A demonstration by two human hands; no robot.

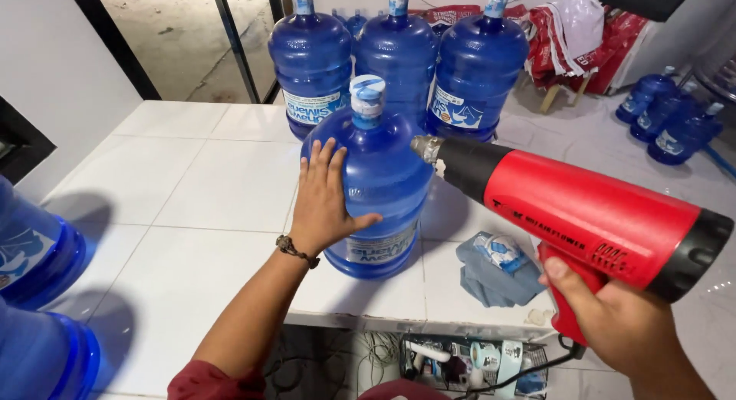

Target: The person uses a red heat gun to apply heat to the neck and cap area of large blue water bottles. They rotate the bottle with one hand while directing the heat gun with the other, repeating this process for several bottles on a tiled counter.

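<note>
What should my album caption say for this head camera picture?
Left hand steadies a blue water jug while right hand aims a red heat gun.

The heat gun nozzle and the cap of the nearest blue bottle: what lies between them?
Nothing. In the head view the stretch from the heat gun nozzle to the cap of the nearest blue bottle is open air.

White-and-blue labels (381,247) on blue bottles (381,178)

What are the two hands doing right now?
Left hand: open, flat against the side of the blue water bottle.
Right hand: closed around the grip of the red heat gun.
</note>
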